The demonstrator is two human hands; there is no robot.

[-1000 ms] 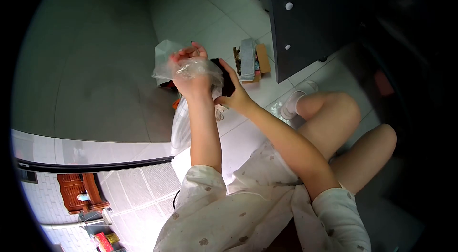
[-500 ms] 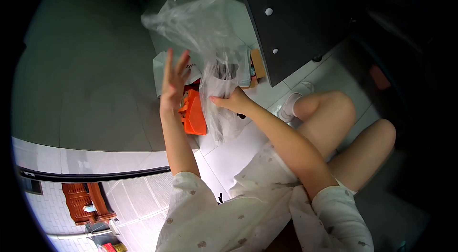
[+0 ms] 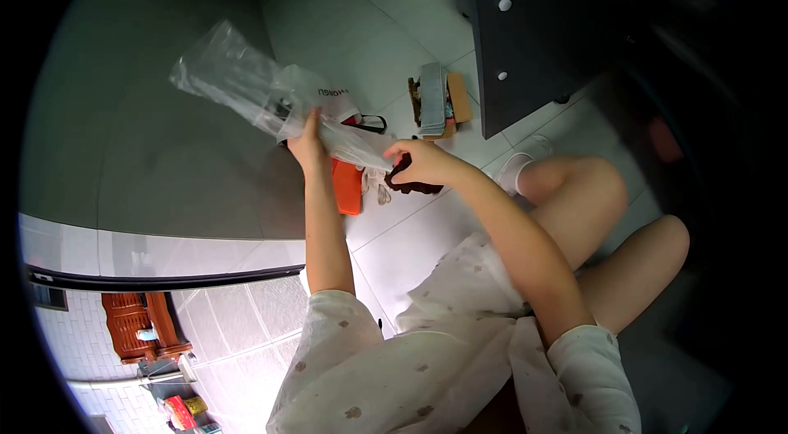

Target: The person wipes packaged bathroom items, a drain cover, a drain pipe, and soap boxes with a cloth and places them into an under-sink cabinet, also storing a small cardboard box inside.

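A long clear plastic bag (image 3: 234, 77) stretches slantwise between my two hands. My left hand (image 3: 308, 146) is closed around its middle. My right hand (image 3: 420, 161) is at the bag's near end, thumb and fingers curled together on the plastic. Just under the right fingers shows a dark, crumpled cloth-like thing (image 3: 420, 187); whether it touches the hand I cannot tell. Behind the plastic, a white paper bag with dark lettering (image 3: 328, 99) is partly hidden. An orange bag (image 3: 347, 188) lies below it, beside some whitish cords or straps (image 3: 377, 188).
An open cardboard box (image 3: 458, 97) with a grey-blue flap stands on the tiled floor (image 3: 386, 225). A dark door panel (image 3: 542, 32) with white knobs is at the upper right. A large grey-green surface (image 3: 164, 146) fills the left. My bent knees are at the right.
My left hand, spread before, has closed on the plastic bag. The bag has swung down to the left and straightened. My right hand has moved slightly right, to the bag's end.
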